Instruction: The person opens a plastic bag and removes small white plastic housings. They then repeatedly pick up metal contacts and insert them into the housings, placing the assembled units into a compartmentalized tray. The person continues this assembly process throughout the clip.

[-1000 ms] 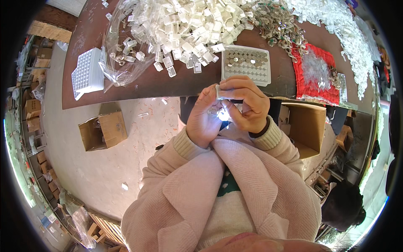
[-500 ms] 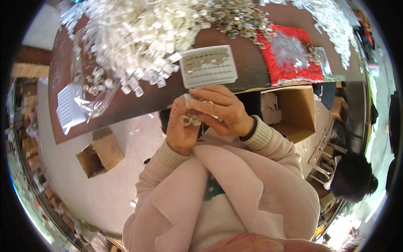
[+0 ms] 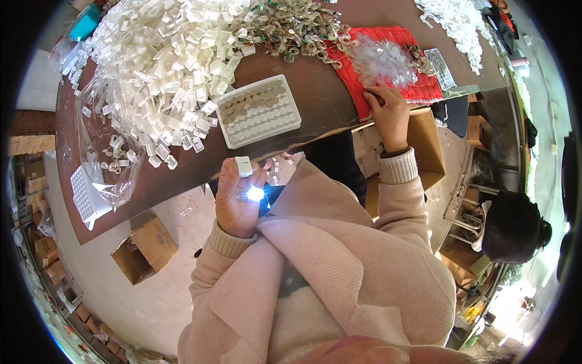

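Between the thumb and fingers of my left hand [image 3: 235, 206], raised in front of the table's near edge, is a small white plastic case [image 3: 243, 165]. A tiny bright light [image 3: 255, 193] glows against the same hand; its glare hides what it is attached to. My right hand [image 3: 391, 118] is at the near left edge of a red cloth [image 3: 347, 82]. Its thumb and bent fingers come together there, and anything between them is too small to make out. Small clear plastic pieces [image 3: 388, 64] lie heaped on the cloth just beyond those fingertips.
A white tray [image 3: 267, 136] with rows of round grey discs sits at the table's front edge. Behind it are a large pile of white cases [image 3: 163, 73] and tangled wired pieces [image 3: 291, 27]. Cardboard boxes [image 3: 154, 242] stand below; another person's head [image 3: 515, 227] is at right.
My hands have parted: the right has moved right to the red cloth, while the left has lowered slightly leftward, keeping the white case. A bright light now shows at my left hand.
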`<state>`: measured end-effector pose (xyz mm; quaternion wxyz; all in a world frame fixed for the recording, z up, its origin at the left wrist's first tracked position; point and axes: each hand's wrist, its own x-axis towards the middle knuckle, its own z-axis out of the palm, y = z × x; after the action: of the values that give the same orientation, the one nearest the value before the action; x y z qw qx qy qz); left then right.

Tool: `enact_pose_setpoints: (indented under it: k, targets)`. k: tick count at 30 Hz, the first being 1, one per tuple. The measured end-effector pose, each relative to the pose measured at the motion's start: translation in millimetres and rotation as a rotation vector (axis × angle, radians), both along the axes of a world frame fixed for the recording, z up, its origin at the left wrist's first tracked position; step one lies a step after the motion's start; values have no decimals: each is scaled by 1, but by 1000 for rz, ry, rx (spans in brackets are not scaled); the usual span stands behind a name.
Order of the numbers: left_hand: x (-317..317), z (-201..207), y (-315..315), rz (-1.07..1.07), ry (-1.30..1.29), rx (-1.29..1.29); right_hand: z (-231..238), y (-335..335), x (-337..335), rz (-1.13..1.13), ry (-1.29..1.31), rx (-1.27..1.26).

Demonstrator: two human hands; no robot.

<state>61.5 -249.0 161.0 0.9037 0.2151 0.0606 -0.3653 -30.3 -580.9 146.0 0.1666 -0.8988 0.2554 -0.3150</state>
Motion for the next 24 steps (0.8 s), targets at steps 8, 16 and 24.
enact_pose_setpoints:
  k: [8,16,24]
  targets:
    - [-1,4,-1,26,23,84,-1,10,-6,-15,38,-146]
    - [-5,5,-1,-20,-166,94,38,61,11,163,-138,101]
    - [-10,4,1,37,-111,13,66,181,41,755,-242,671]
